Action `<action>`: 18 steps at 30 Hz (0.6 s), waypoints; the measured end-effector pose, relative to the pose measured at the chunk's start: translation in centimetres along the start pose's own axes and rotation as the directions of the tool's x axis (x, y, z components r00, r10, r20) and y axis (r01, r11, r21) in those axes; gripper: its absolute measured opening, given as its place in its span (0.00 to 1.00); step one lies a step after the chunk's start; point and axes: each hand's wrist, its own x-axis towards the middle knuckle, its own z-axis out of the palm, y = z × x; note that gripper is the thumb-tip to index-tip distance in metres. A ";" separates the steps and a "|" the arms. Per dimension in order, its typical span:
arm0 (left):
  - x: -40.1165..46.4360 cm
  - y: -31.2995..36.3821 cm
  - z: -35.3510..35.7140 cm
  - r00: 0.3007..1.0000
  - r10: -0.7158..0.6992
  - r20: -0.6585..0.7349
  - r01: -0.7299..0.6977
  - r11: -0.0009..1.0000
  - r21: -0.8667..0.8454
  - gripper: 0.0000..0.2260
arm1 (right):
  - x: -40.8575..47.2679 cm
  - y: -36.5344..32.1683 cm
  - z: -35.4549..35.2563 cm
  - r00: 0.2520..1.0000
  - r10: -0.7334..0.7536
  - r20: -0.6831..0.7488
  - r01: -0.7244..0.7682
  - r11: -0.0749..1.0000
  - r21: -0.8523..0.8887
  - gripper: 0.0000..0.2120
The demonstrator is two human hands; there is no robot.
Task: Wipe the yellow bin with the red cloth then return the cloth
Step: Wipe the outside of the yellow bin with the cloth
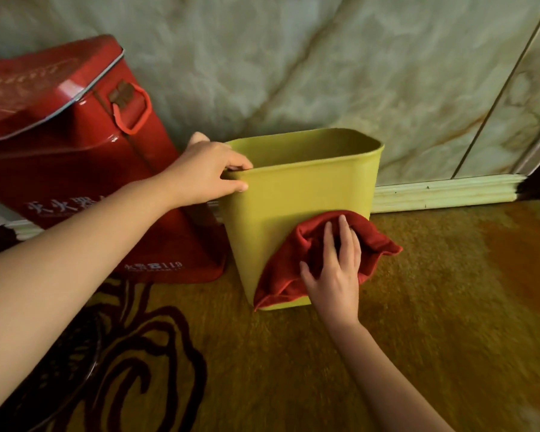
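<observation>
My left hand (pixel 208 173) holds the yellow bin (pixel 296 219) by its near-left rim, fingers (pixel 237 166) hooked over the edge and thumb pinching from outside, so the bin stands upright on the carpet (pixel 418 307), close to the marble wall (pixel 325 73) and just beside the red metal box (pixel 66 145). My right hand (pixel 332 269) lies flat on the red cloth (pixel 293 269), fingers slightly spread and pressing it against the bin's front face, low and toward the right corner; the cloth is bunched, with a loose corner hanging past the bin's right edge. I judge the wiping is under way and only this front side is being covered. The risks I see: the bin looks light and empty, so a hard push could tip it back toward the wall or skid it on the carpet if my rim hold slackens. The bunched cloth could also slip from under my palm, since I am only pressing it, not gripping it.
</observation>
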 end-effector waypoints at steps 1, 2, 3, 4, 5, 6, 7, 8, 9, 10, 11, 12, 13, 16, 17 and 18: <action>-0.2 0.3 0.0 0.999 0.043 -0.015 -0.043 0.999 0.010 0.13 | 0.0 0.3 0.2 1.000 0.001 0.000 -0.001 1.000 -0.002 0.34; -0.6 0.4 0.2 0.995 0.095 -0.013 -0.095 0.995 0.034 0.13 | -0.1 0.6 0.4 1.000 0.004 0.007 -0.004 1.000 -0.003 0.33; -1.2 0.5 0.7 0.989 0.147 0.000 -0.146 0.987 0.063 0.12 | -0.1 0.9 0.7 1.000 0.010 0.022 -0.010 1.000 0.002 0.32; -2.2 0.5 1.4 0.984 0.178 0.020 -0.179 0.980 0.085 0.11 | -0.3 1.3 0.9 0.999 0.013 0.041 -0.013 1.000 0.011 0.29; -3.4 0.4 2.3 0.984 0.177 0.035 -0.179 0.979 0.093 0.10 | -0.6 1.6 1.2 0.998 0.014 0.060 -0.015 1.000 0.020 0.27; -4.7 0.1 3.0 0.989 0.142 0.035 -0.145 0.985 0.091 0.09 | -0.9 1.8 1.5 0.997 0.015 0.079 -0.017 0.999 0.028 0.25; -5.8 -0.4 3.6 0.997 0.081 0.017 -0.082 0.993 0.080 0.09 | -1.3 1.9 1.7 0.995 0.022 0.095 -0.026 0.999 0.040 0.24; -6.6 -1.0 4.0 1.000 0.015 -0.007 -0.015 0.998 0.063 0.10 | -1.5 2.0 2.0 0.993 0.041 0.107 -0.048 0.997 0.059 0.23; -6.9 -1.4 4.2 0.999 -0.028 -0.028 0.030 0.998 0.052 0.11 | -1.5 1.9 2.3 0.991 0.078 0.111 -0.088 0.992 0.088 0.23; -7.0 -1.7 4.3 0.998 -0.043 -0.046 0.046 0.998 0.051 0.11 | -1.4 1.6 2.5 0.986 0.127 0.107 -0.140 0.983 0.120 0.22; -6.8 -1.9 4.4 0.997 -0.042 -0.066 0.046 0.997 0.055 0.11 | -1.2 1.3 2.8 0.978 0.186 0.091 -0.199 0.968 0.154 0.21; -6.6 -1.8 4.6 0.995 -0.045 -0.091 0.050 0.997 0.056 0.12 | -0.8 0.8 3.0 0.965 0.254 0.063 -0.262 0.947 0.187 0.20; -6.5 -1.7 4.9 0.991 -0.058 -0.124 0.064 0.997 0.050 0.12 | -0.3 0.4 3.1 0.945 0.327 0.030 -0.325 0.919 0.223 0.18; -6.7 -1.2 5.9 0.962 -0.129 -0.239 0.137 0.990 0.015 0.12 | 1.1 -0.8 3.1 0.844 0.535 -0.025 -0.489 0.788 0.373 0.15; -6.9 -1.1 6.1 0.953 -0.149 -0.263 0.156 0.988 0.007 0.13 | 1.4 -1.0 3.2 0.800 0.600 -0.032 -0.532 0.732 0.426 0.14; -7.0 -1.0 6.4 0.946 -0.161 -0.281 0.168 0.986 0.001 0.13 | 1.7 -1.1 3.2 0.750 0.661 -0.027 -0.570 0.666 0.480 0.12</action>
